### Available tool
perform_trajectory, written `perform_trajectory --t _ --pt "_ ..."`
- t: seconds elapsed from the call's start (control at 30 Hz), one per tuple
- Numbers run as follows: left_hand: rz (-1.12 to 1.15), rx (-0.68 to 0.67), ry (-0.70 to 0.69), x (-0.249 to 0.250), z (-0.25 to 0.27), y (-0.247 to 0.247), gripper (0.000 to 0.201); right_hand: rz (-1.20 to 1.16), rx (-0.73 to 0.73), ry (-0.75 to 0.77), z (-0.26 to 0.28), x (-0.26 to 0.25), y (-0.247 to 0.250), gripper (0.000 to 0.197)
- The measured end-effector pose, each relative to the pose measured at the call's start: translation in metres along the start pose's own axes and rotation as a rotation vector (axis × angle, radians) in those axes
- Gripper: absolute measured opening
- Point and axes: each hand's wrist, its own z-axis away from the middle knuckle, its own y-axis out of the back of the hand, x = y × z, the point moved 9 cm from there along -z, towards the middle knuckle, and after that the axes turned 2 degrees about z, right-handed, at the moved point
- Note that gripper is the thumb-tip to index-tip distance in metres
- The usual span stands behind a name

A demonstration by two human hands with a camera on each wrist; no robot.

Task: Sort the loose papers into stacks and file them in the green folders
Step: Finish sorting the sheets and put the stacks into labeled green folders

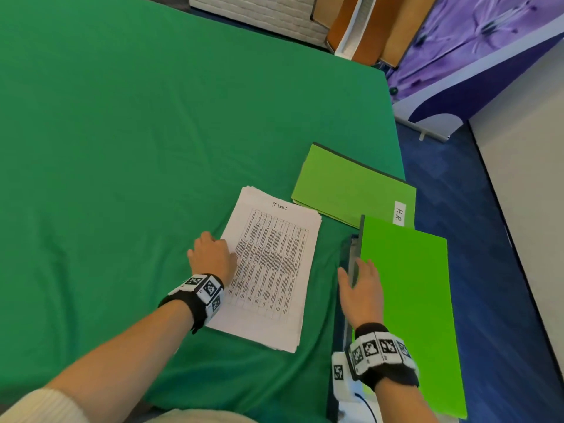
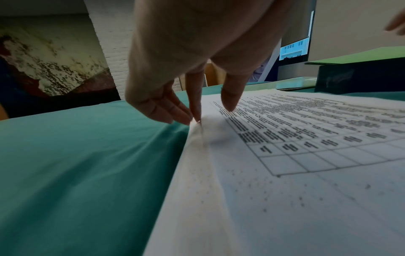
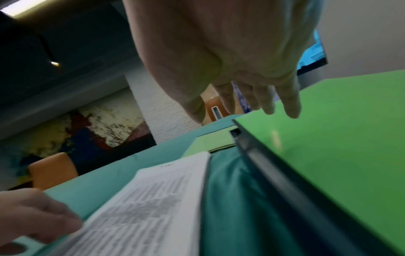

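A stack of printed papers point(image 1: 268, 270) headed "IT LOGS" lies on the green cloth; the left wrist view shows its table of text point(image 2: 306, 131). My left hand point(image 1: 210, 254) pinches the stack's left edge, thumb point(image 2: 230, 102) on the top sheet and fingertips point(image 2: 192, 119) at the slightly raised edge. A bright green folder point(image 1: 406, 300) with a dark spine point(image 3: 274, 173) lies to the right of the papers. Over its spine edge sits my right hand point(image 1: 363, 288), open, fingers point(image 3: 291, 110) straight above the cover and thumb on the spine's left side.
More green folders point(image 1: 351, 190) lie stacked behind, one with a white "H.R." label point(image 1: 399, 213). The bright folder overhangs the table's right edge point(image 1: 396, 141), with blue floor below. The green cloth point(image 1: 122, 132) stretches left and back. Orange chairs point(image 1: 366, 29) stand beyond the far edge.
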Motion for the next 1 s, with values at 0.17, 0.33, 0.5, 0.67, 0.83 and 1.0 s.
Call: perform_trajectory --t 0.17,0.33,0.5,0.67,0.83,1.0 --pt "0.214 -0.102 0.048 0.002 -0.007 -0.015 0.04 -0.102 -0.408 0.089 0.027 -0.081 -0.073 0.053" --pt "0.59 -0.315 0.139 0.002 -0.013 -0.03 0.037 -0.038 -0.47 -0.024 0.04 -0.106 -0.108 0.075" --pt "0.929 -0.432 -0.108 0.04 0.005 -0.006 0.047 -0.186 -0.423 -0.118 0.037 -0.11 -0.113 0.096" --pt "0.877 -0.581 -0.26 0.058 0.019 0.0 0.062 -0.43 -0.248 -0.172 0.027 -0.111 -0.1 0.071" --pt "0.486 -0.38 -0.224 0.027 -0.002 -0.007 0.045 -0.413 -0.119 -0.187 0.025 -0.101 -0.087 0.035" --pt "0.26 -0.169 -0.014 -0.006 -0.014 0.007 0.035 -0.444 -0.031 -0.2 0.027 -0.089 -0.081 0.055"
